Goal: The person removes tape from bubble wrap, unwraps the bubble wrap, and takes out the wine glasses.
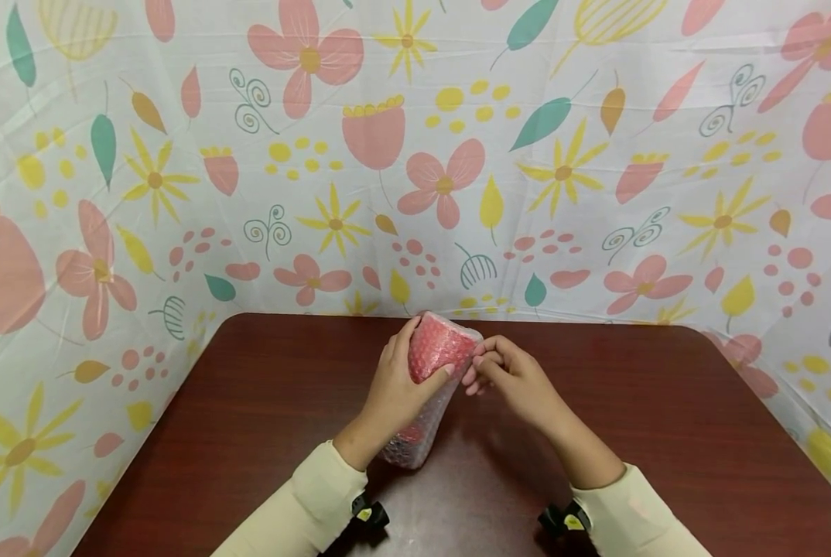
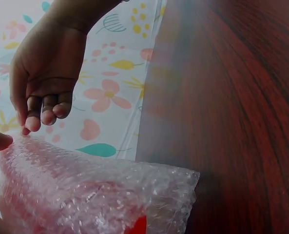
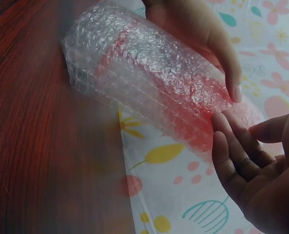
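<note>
Fingers of the left hand (image 1: 396,383) curl round the bubble-wrapped red package (image 1: 438,346), tilted over the worktop (image 1: 638,410); the right hand (image 1: 520,381) pinches its top edge, worktop stretching wide both sides!

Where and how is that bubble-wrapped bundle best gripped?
Grip the bubble-wrapped bundle around its long body, probably from the left, as the left hand does: it is elongated and slanted, and the right hand is at its far end's right edge.

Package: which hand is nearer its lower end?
Left: the left hand grips the package partway up; the right hand is farther from that end, at the upper edge.
</note>
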### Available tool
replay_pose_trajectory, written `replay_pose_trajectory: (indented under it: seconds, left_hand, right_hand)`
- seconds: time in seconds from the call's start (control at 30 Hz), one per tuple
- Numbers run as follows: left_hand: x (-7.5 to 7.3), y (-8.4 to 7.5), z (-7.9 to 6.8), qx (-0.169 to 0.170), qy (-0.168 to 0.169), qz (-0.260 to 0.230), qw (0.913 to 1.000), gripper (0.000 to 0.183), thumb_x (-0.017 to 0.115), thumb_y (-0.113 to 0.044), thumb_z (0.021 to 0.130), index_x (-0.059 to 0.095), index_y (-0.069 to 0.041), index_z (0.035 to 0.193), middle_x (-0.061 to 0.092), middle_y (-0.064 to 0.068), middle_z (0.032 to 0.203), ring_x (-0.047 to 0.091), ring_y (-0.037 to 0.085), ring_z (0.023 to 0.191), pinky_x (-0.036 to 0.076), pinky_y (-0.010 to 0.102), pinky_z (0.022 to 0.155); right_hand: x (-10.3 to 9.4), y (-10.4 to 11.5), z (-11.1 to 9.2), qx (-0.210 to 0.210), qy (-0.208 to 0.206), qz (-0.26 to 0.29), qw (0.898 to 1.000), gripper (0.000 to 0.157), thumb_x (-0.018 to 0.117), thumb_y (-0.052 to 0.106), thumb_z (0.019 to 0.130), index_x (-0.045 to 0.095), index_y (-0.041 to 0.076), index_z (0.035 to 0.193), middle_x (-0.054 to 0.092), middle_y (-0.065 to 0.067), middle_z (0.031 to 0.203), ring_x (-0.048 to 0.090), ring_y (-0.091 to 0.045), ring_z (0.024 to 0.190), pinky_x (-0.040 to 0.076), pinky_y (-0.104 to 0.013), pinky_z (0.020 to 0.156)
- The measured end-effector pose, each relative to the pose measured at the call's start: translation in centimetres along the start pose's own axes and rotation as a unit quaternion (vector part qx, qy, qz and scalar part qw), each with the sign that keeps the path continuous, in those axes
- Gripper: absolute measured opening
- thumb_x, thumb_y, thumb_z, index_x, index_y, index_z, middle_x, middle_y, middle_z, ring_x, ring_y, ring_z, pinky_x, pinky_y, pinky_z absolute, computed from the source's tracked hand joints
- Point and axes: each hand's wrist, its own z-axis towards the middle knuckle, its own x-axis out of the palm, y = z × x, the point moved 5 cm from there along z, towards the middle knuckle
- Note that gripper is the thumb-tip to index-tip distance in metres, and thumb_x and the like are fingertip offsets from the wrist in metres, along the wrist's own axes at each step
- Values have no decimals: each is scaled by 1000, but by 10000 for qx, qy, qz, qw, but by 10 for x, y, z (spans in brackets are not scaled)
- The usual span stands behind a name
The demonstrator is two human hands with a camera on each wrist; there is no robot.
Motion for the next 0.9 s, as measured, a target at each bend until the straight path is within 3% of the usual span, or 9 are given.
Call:
replay_pose_trajectory:
  seconds: [0.33, 0.5, 0.63, 0.77, 0.9]
  left_hand:
    - [-2, 1, 0, 42, -104, -34, 9999, 87, 78, -48, 85, 35, -19, 155, 54, 8, 135, 52, 25, 120, 49, 45, 98]
    - [-3, 1, 0, 47, -121, -41, 9999, 86, 78, -48, 86, 36, -19, 155, 54, 8, 136, 52, 24, 120, 49, 45, 97]
    - [-4, 1, 0, 8, -132, -37, 9999, 86, 78, -48, 85, 36, -21, 155, 53, 7, 136, 51, 24, 120, 49, 45, 98]
    - [-5, 1, 0, -4, -133, -31, 9999, 86, 78, -49, 85, 37, -20, 154, 53, 7, 136, 51, 24, 120, 49, 45, 98]
    - [-4, 2, 0, -27, -111, -69, 9999, 86, 78, -50, 85, 37, -19, 153, 52, 7, 137, 52, 23, 120, 49, 46, 98]
  right_hand:
    - [-1, 1, 2, -7, 7, -114, 9999, 19, 48, 8, 107, 47, -9, 114, 76, -19, 96, 76, -25, 92, 60, -32, 79]
    - [-3, 3, 1, 81, -128, -345, 9993, 18, 51, 14, 106, 53, -4, 110, 72, -13, 82, 74, -26, 81, 59, -31, 77]
    - [-4, 4, 0, 113, -139, -373, 9991, 17, 53, 17, 106, 54, 0, 107, 67, -14, 73, 72, -28, 70, 59, -38, 74]
    - [-3, 5, -1, 78, 17, 9, 10000, 17, 51, 14, 106, 52, -3, 107, 69, -22, 78, 73, -30, 72, 60, -46, 75]
    - [-2, 5, -1, 113, 2, -25, 9999, 18, 53, 15, 105, 52, -3, 106, 70, -20, 80, 74, -28, 76, 60, -46, 78]
